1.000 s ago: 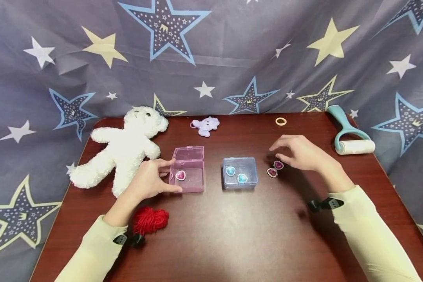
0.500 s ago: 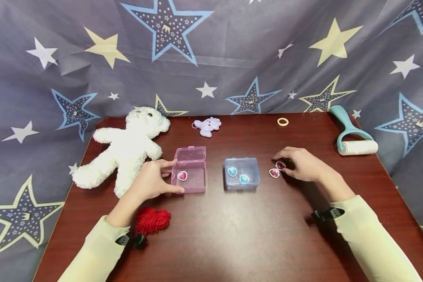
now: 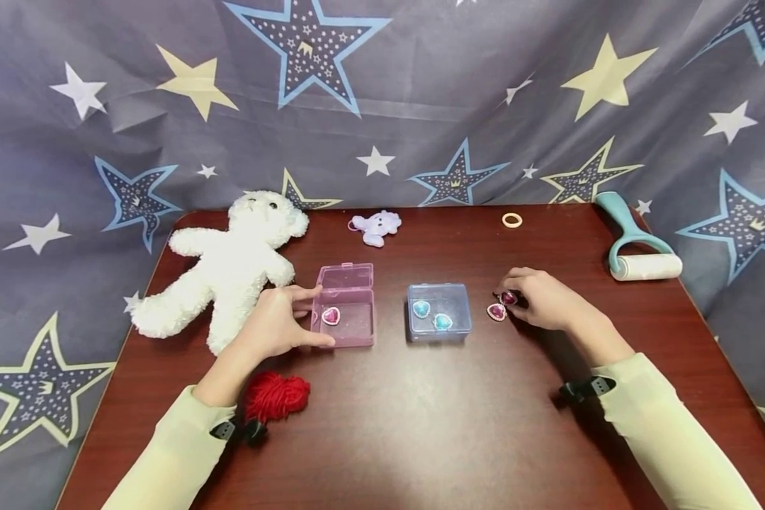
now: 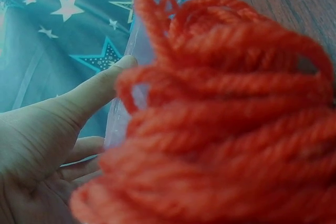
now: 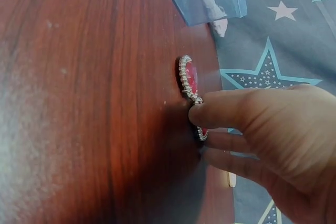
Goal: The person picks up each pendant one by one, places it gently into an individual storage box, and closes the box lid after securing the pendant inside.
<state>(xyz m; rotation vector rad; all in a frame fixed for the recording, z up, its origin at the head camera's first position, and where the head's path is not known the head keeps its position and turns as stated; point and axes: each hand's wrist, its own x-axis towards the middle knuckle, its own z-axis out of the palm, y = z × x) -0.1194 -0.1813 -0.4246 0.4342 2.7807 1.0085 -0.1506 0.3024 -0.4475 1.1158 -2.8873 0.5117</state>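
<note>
My left hand (image 3: 270, 326) holds the left end of an open pink plastic box (image 3: 357, 340), thumb at the front and fingers at the back. A pink heart-shaped gem (image 3: 331, 316) with a pale beaded rim lies inside that box. My right hand (image 3: 545, 301) pinches a dark pink heart gem (image 3: 508, 298) between thumb and fingers. Touching it, or nearly so, is a second pink heart gem (image 3: 496, 312) on the table; the right wrist view shows this gem (image 5: 190, 77) beyond my thumb. Two blue heart gems, one of them the front gem (image 3: 443, 321), are in the blue plastic box (image 3: 460, 312).
Red yarn (image 3: 277, 397) lies beside my left wrist and fills much of the left wrist view. A white teddy bear (image 3: 226, 273) lies at the left. Along the back are a small lilac bear (image 3: 376, 227), a cream ring (image 3: 512, 226) and a lint roller (image 3: 646, 267).
My right hand has come down toward me onto the pair of pink gems, and its thumb and fingers have closed on the farther one. My left hand stays on the pink box.
</note>
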